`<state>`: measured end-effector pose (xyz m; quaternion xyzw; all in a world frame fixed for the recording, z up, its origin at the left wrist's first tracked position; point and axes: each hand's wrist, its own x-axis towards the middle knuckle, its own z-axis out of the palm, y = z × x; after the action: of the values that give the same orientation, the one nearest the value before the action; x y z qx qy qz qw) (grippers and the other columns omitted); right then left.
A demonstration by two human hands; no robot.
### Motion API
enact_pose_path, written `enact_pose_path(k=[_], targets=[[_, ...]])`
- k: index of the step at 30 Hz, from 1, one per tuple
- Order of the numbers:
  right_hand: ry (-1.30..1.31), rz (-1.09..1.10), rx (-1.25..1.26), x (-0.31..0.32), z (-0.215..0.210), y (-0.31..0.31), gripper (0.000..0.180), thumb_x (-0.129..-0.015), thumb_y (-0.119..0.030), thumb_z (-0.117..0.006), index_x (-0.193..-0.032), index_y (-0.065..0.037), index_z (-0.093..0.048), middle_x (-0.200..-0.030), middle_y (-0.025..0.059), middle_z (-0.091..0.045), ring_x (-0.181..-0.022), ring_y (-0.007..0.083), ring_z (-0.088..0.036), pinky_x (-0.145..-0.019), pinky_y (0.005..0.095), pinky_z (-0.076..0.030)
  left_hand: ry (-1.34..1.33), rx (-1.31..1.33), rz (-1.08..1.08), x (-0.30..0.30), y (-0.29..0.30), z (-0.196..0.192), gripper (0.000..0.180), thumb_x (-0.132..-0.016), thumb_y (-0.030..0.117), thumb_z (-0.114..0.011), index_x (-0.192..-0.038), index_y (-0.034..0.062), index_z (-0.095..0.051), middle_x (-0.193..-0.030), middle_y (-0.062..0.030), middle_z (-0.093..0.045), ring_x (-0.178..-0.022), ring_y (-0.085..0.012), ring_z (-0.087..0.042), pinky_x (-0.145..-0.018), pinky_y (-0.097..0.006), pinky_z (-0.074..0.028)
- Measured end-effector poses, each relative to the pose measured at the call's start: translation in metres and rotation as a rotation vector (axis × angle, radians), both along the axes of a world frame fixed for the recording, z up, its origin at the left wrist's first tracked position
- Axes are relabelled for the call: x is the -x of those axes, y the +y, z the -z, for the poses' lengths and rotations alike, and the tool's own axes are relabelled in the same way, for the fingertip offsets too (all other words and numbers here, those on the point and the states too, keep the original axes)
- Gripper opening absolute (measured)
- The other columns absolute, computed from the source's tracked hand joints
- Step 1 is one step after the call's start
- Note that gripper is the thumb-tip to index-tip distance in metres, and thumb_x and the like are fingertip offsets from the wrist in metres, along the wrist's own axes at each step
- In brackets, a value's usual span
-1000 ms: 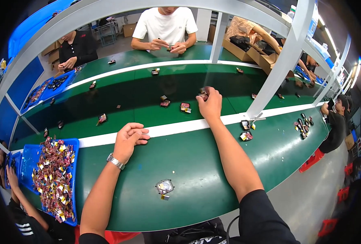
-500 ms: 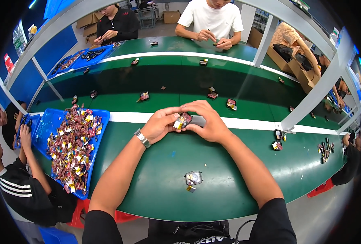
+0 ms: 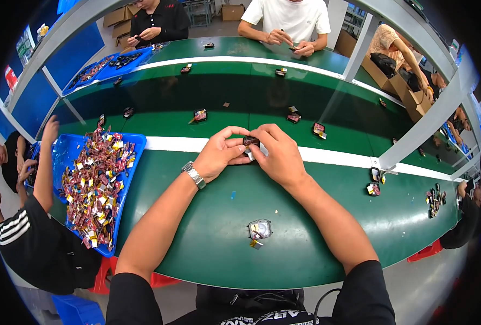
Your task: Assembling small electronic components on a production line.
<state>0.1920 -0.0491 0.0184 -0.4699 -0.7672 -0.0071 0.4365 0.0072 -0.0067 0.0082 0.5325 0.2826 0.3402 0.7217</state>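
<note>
Above the near edge of the white strip, both my hands hold a small electronic device [image 3: 250, 141] with a black housing and a pale piece below it. My left hand [image 3: 216, 154], below a metal-band watch [image 3: 193, 175], grips it from the left with bent fingers. The thumb and fingers of my right hand [image 3: 280, 156] pinch its right side. Fingers cover much of the device. Nearer to me, a black-framed open watch case [image 3: 260, 229] with a pale inside lies on the green table, a small silver-and-yellow piece [image 3: 256, 244] beside it.
A blue tray [image 3: 127, 197] heaped with small red, white and yellow electronic parts [image 3: 93, 203] stands left of my arm. Similar devices [image 3: 319, 130] lie along the belt. A grey frame post [image 3: 422, 119] rises at right. Co-workers sit across and at left.
The device has been turned in my hands: its board and yellow-white piece faced up before, and now black housing shows. My right fingers have closed in. A co-worker at left has raised an arm.
</note>
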Motion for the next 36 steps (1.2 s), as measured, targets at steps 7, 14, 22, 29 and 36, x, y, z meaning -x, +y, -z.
enact_pose_path(k=[7, 14, 22, 29, 36], targets=[[-0.093, -0.085, -0.133, 0.001, 0.005, 0.006, 0.015, -0.075, -0.005, -0.067, -0.089, -0.005, -0.064, -0.099, 0.0063, -0.058, -0.09, 0.0255, -0.059, -0.074, 0.0377, -0.052, -0.064, 0.012, -0.056, 0.002, -0.001, 0.006, 0.033, -0.094, 0.0, -0.057, -0.125, 0.0027, -0.046, -0.114, -0.0126, -0.063, -0.104, -0.02, -0.065, -0.092, -0.035, -0.057], [-0.091, -0.214, -0.043, -0.015, 0.002, 0.009, 0.02, -0.072, 0.0, -0.072, -0.086, -0.006, -0.06, -0.103, 0.0058, -0.056, -0.093, 0.0267, -0.056, -0.077, 0.0381, -0.049, 0.059, -0.028, -0.068, -0.004, -0.005, -0.001, 0.029, -0.095, -0.004, -0.05, -0.123, 0.0008, -0.048, -0.115, -0.0127, -0.063, -0.104, -0.0179, -0.065, -0.09, -0.033, -0.058], [-0.087, -0.267, -0.015, -0.013, 0.005, 0.011, 0.017, -0.073, -0.001, -0.071, -0.084, -0.009, -0.061, -0.089, 0.0047, -0.055, -0.088, 0.0267, -0.054, -0.075, 0.038, -0.048, 0.045, -0.028, -0.086, 0.002, -0.004, 0.003, 0.03, -0.095, -0.003, -0.051, -0.123, 0.002, -0.047, -0.112, -0.0116, -0.063, -0.102, -0.0185, -0.065, -0.087, -0.032, -0.059], [-0.036, -0.168, 0.04, -0.016, 0.001, 0.009, 0.015, -0.074, -0.009, -0.076, -0.088, -0.012, -0.074, -0.099, 0.005, -0.057, -0.098, 0.0254, -0.054, -0.081, 0.0365, -0.049, 0.065, -0.03, -0.091, -0.001, -0.003, 0.001, 0.032, -0.094, -0.002, -0.053, -0.125, 0.0038, -0.047, -0.115, -0.0118, -0.063, -0.104, -0.0181, -0.065, -0.088, -0.032, -0.058], [0.067, -0.17, 0.227, -0.013, 0.007, 0.009, 0.008, -0.084, -0.014, -0.07, -0.089, -0.009, -0.07, -0.117, 0.0069, -0.058, -0.114, 0.0283, -0.052, -0.096, 0.0395, -0.044, 0.002, -0.036, -0.037, 0.004, -0.002, 0.002, 0.036, -0.091, -0.003, -0.058, -0.125, 0.0033, -0.047, -0.117, -0.0137, -0.062, -0.103, -0.0188, -0.065, -0.088, -0.033, -0.058]])
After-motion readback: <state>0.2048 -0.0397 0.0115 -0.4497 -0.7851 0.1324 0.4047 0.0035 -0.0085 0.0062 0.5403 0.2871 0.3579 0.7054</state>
